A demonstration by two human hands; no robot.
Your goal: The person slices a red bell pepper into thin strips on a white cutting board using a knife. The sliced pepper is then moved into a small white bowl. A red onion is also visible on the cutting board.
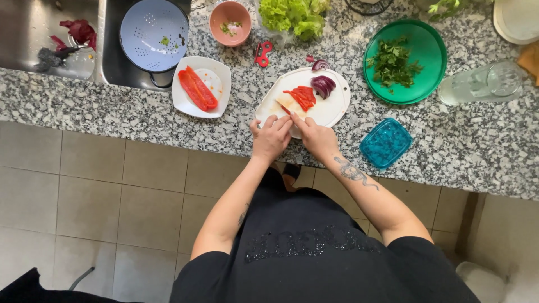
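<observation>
The speckled granite counter (483,146) runs across the top of my view, with the steel sink (33,33) at its far left end and the tiled floor below me. In the sink's second basin sits a pale blue colander (154,33). To the right, a round green plate (405,62) carries a heap of leafy herbs (392,64), and a clear glass (483,83) lies on its side just beside it.

In front of me is the white cutting board (331,109), tilted a little on the counter. On it rest half a red onion (323,86), a small pile of red pepper strips (303,96) and a pale flat piece (289,104) (the inner side of a pepper slab, I think, though the view is too small to be sure).

My left hand (270,137) is curled at the board's near edge, fingertips pressed together on the pale piece. My right hand (317,137) sits touching it, fingers closed; whether they grip a knife handle I cannot tell from here.

Left of the board, a square white dish (216,70) holds two long red pepper halves (196,88). A teal plastic lid (385,142) lies to my right, a bunch of lettuce (292,17) and a pink bowl (230,22) stand behind, and a small red peeler (262,53) lies between the bowl and the board.
</observation>
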